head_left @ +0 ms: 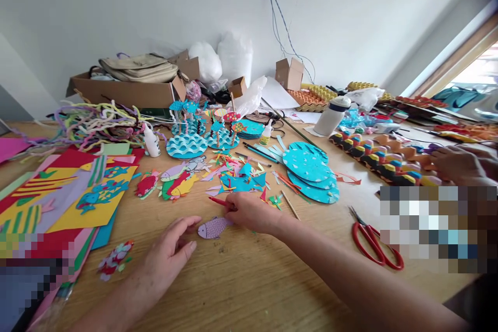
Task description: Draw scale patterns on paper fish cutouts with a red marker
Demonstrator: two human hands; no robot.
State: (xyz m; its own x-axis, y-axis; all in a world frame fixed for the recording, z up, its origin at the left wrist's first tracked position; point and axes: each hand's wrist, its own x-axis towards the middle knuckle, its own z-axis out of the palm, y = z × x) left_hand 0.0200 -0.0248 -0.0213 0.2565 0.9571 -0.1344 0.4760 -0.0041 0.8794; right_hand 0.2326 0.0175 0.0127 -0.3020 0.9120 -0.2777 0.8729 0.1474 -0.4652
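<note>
A purple paper fish [210,229] with drawn scales and an eye lies flat on the wooden table, its head toward the left. My left hand [175,244] is beside the head, thumb and fingers apart, holding nothing. At the tail end is my right hand [249,212], closed around a red pen [218,201] that sticks out to the left above the fish. The right fingertips cover part of the tail; I cannot tell whether they press on it. Just beyond lie more cut paper fish [182,185] and coloured paper scraps [243,179].
Red-handled scissors [375,246] lie at right, near turquoise discs [305,163]. Coloured paper sheets [73,176] cover the left side. A white glue bottle [151,142] and a white flask [332,115] stand farther back. Another person's hands [459,163] are at a painted egg tray [373,158].
</note>
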